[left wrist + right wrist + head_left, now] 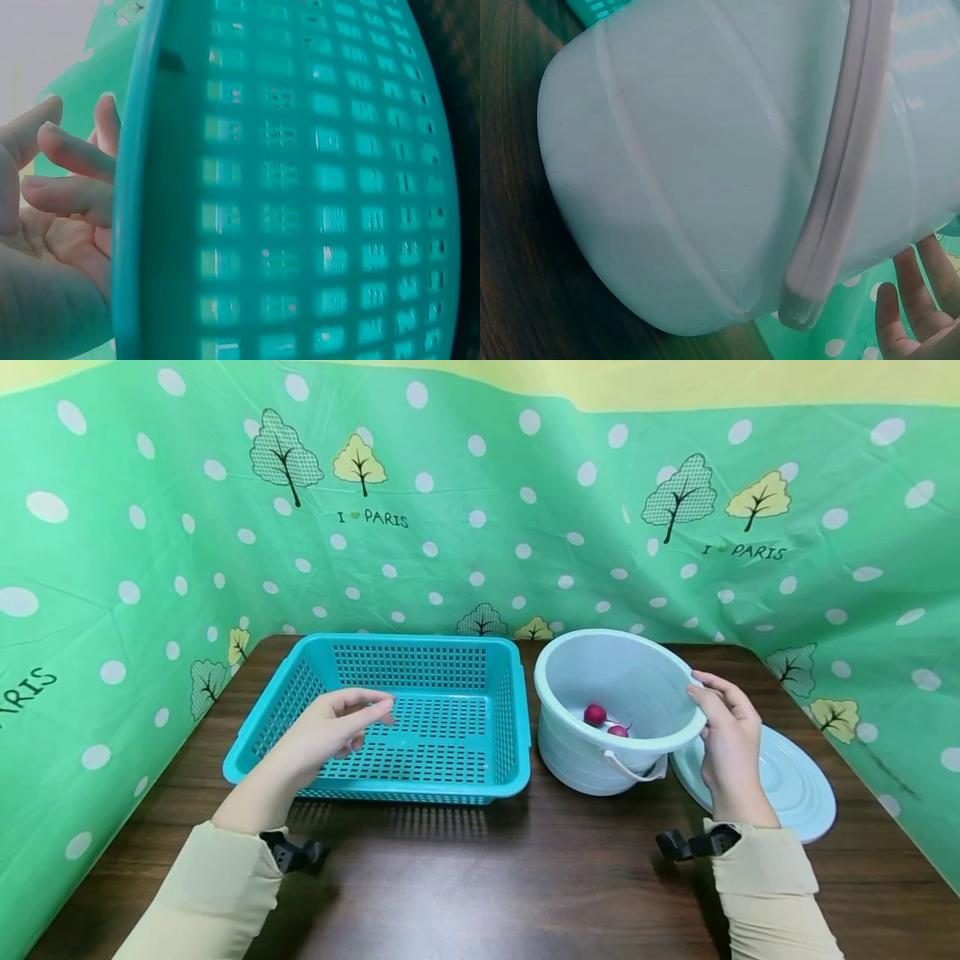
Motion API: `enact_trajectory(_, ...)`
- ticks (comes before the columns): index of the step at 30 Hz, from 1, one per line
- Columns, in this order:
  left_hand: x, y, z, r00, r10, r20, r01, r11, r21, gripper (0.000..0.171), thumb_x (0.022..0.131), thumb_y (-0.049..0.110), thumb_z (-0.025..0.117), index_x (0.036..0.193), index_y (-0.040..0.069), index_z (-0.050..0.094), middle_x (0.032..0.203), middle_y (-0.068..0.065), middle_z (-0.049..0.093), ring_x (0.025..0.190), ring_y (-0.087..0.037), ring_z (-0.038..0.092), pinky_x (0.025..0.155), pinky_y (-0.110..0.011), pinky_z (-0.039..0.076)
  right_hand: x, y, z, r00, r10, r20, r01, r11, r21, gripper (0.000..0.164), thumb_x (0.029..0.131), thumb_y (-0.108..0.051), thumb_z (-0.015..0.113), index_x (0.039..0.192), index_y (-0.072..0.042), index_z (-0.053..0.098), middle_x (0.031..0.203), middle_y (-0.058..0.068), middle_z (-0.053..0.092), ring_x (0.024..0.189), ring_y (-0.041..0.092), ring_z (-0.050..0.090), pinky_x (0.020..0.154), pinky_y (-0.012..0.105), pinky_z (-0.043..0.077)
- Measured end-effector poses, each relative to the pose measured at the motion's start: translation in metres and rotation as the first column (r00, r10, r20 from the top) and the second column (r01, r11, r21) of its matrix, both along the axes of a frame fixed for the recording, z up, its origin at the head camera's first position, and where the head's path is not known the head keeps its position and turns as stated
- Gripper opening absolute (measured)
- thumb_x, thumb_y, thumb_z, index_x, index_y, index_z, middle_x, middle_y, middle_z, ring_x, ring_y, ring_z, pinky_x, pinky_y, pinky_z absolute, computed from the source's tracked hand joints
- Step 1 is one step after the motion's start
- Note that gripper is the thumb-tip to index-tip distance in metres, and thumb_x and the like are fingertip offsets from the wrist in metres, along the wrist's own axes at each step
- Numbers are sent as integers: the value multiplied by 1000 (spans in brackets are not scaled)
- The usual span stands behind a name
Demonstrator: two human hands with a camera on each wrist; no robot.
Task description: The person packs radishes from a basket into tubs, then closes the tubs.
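Observation:
My right hand point(729, 739) grips the right rim of a pale blue bucket point(581, 764), which tilts toward me. Its white handle point(840, 165) hangs down the near side. Two small red radishes point(595, 715) lie at the bottom inside. My left hand point(333, 731) is over the left part of a teal plastic basket point(427, 791), fingers loosely bent and holding nothing. The left wrist view shows the basket's perforated wall point(300, 180) in front of part of that hand.
A round pale blue lid point(798, 785) lies on the dark wooden table point(480, 885) to the right of the bucket, partly behind my right hand. A green dotted cloth point(480, 552) with tree prints hangs behind and beside the table.

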State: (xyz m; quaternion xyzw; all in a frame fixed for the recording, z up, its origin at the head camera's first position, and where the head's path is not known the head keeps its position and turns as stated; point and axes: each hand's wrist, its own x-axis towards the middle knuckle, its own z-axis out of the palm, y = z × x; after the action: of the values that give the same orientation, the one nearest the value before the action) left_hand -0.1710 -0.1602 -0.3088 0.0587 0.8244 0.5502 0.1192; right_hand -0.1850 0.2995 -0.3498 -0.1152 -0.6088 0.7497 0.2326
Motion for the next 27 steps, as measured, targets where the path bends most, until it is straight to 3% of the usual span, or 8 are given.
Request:
enact_trajectory(8,4,-20,-7,999,31,25,-31,999,-19,53,96,50,59,133,12,58,102,1,68,50,-11,37,43,-26,29,0,0,1,1000,-3,-2,3,1000,-1,20,92,-15,69,111,-11,70,94,-1,65,78,9,61,61,17,51)
enact_trajectory(16,6,-35,-12,998,37,40,-37,999,4,54,98,46,59,134,6,54,102,4,68,51,-11,35,47,-27,32,2,0,0,1000,0,10,0,1000,-2,20,92,-16,69,112,-11,70,95,-2,65,81,9,62,63,17,52)
enact_trajectory(27,0,-56,-14,995,76,63,-71,994,-78,62,96,50,60,138,5,51,105,4,69,50,-10,35,50,-27,34,1,1,1,1000,0,13,0,1000,7,21,93,-16,69,113,-12,70,96,-2,65,81,9,62,62,17,52)
